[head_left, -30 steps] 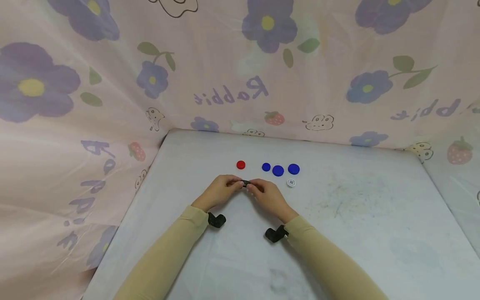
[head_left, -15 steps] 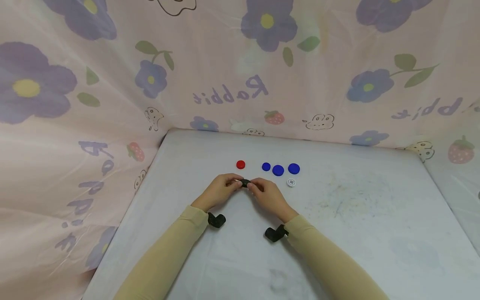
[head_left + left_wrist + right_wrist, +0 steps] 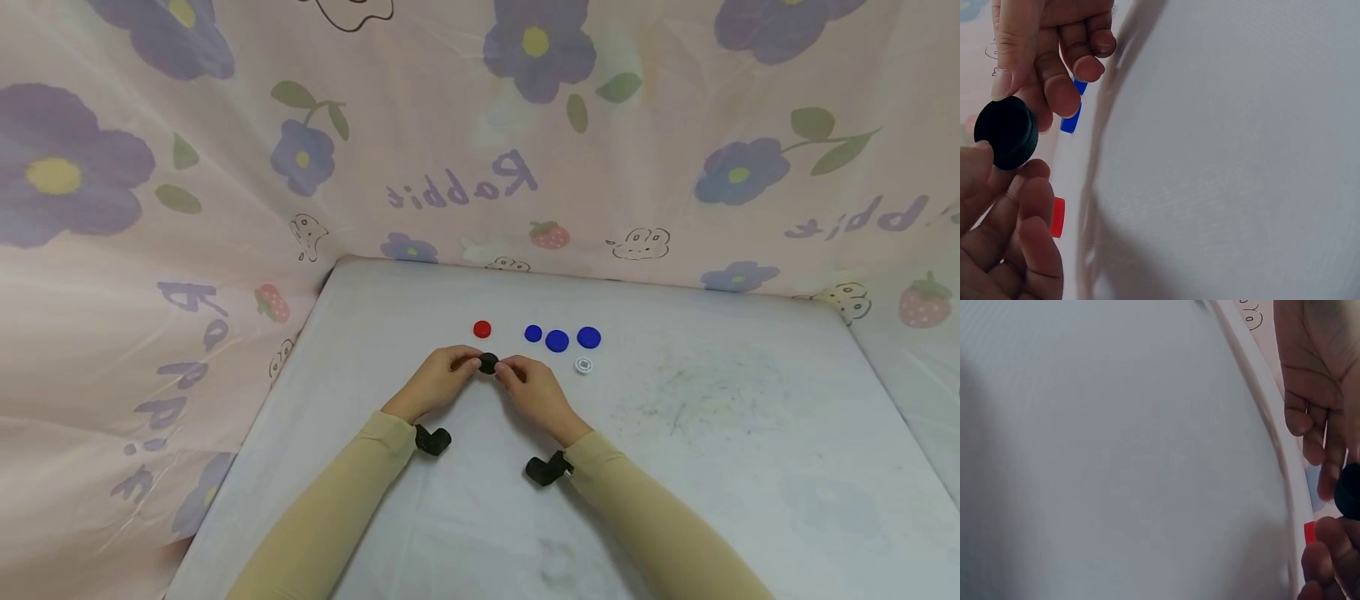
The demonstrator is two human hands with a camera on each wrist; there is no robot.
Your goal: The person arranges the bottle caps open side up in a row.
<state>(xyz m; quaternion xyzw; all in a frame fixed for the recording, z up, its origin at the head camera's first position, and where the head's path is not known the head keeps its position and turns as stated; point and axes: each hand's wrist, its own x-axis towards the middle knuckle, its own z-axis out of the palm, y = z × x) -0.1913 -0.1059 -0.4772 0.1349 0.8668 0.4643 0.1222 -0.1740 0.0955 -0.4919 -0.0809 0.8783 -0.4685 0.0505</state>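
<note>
In the head view, my left hand point(image 3: 441, 382) and right hand point(image 3: 538, 393) meet above the table's middle. Between them is a small black bottle cap point(image 3: 488, 363), pinched at opposite sides by the thumb and fingers of each hand. Its hollow inside faces the camera in the left wrist view, where the cap point(image 3: 1007, 132) has a ridged rim. The right hand's other fingers point(image 3: 1063, 94) hang loosely curled. At the right wrist view's edge, part of the dark cap point(image 3: 1349, 492) shows. A red cap point(image 3: 482, 329) lies just beyond the left hand.
Beyond the right hand lie three blue round caps: a smaller one point(image 3: 533, 333) and two larger ones point(image 3: 557, 341) point(image 3: 588, 337). A small white disc point(image 3: 583, 366) is nearer. The white-covered table point(image 3: 720, 500) meets a flower-patterned curtain point(image 3: 450, 125) at the back and sides.
The black cap has been tilted between the fingers, so more of its round face shows in the head view. Both hands have shifted only slightly; the caps on the table have stayed put.
</note>
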